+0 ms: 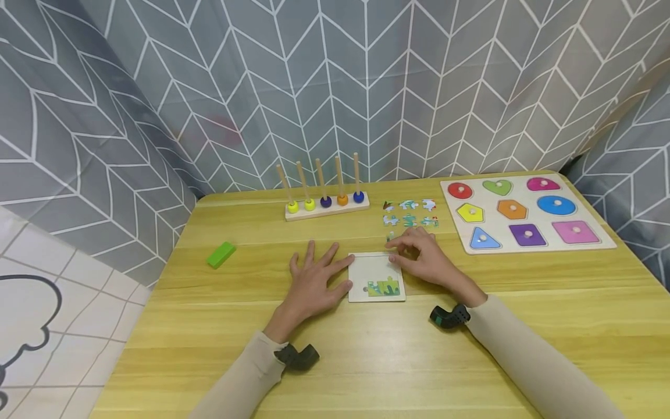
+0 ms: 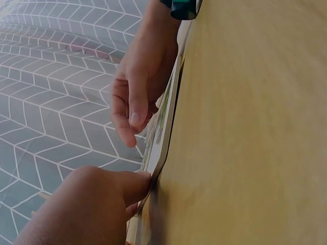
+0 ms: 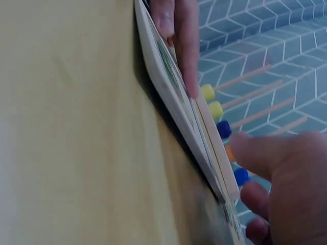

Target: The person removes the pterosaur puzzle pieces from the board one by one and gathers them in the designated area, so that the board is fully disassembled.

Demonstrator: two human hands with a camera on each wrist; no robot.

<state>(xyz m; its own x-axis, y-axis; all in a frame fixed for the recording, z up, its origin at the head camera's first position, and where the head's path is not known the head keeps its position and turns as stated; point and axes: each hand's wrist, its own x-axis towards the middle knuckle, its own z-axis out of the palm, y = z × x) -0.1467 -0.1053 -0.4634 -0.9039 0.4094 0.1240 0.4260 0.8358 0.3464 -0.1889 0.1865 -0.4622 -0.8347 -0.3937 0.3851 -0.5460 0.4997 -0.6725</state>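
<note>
A small white puzzle board (image 1: 371, 266) lies on the table between both hands. Joined green jigsaw pieces (image 1: 384, 287) fill part of its lower side. My left hand (image 1: 314, 282) rests with spread fingers, its thumb and index fingertip touching the board's left edge. Over the board's upper right corner hovers my right hand (image 1: 426, 259), fingers loosely bent; in the right wrist view its thumb (image 3: 255, 153) and fingers are apart with nothing seen between them. Just beyond its fingertips lies a loose jigsaw piece (image 1: 390, 235), partly hidden. More loose pieces (image 1: 409, 220) lie in rows behind.
At the back stands a wooden peg rack (image 1: 327, 208) with coloured beads. A shape puzzle board (image 1: 492, 235) with knobbed pieces lies at the right. Far left is a green block (image 1: 221, 255). A patterned curtain (image 1: 335, 87) hangs behind the table (image 1: 366, 372).
</note>
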